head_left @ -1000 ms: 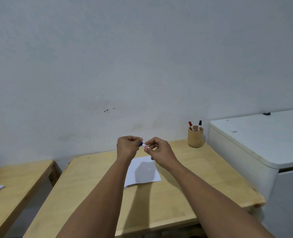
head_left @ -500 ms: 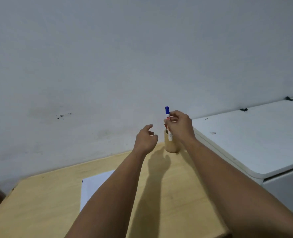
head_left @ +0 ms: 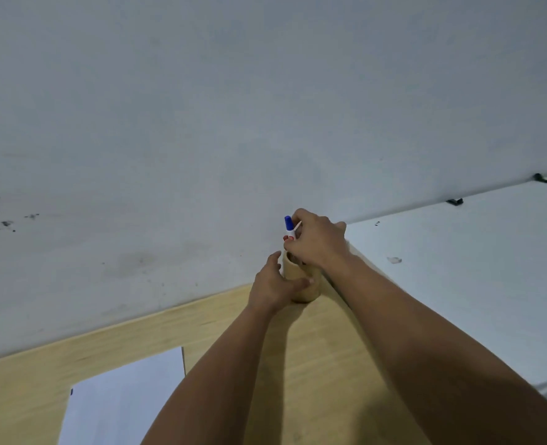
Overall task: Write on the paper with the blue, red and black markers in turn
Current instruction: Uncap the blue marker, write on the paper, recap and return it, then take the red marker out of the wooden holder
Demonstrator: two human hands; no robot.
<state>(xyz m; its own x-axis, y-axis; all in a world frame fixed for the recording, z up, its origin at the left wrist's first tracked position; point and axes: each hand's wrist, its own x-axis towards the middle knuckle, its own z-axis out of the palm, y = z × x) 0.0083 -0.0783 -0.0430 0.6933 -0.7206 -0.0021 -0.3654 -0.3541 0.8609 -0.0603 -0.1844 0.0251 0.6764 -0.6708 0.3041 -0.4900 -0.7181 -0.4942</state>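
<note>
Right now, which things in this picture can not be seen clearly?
Head view only:
- Inside of the wooden cup: the right hand covers its mouth, so the red and black markers cannot be seen.
- Blue marker: lower barrel hidden by the fingers.
- Paper: cut off at the bottom edge.

Blue-capped white-barrelled marker [head_left: 289, 227]: upright, cap up, held in right hand [head_left: 317, 240] directly above the tan cylindrical wooden pen holder [head_left: 299, 282]; lower barrel hidden behind fingers, small red spot visible on barrel near fingertips. Holder upright at far edge of light wooden surface [head_left: 34, 380], close to the wall, gripped on its side by left hand [head_left: 273, 285]. Red and black markers: not discernible, holder mouth covered by right hand. White rectangular paper sheet [head_left: 121, 403]: flat on surface at near left, well apart from holder, small blue mark at its left edge, rest of visible area blank.
</note>
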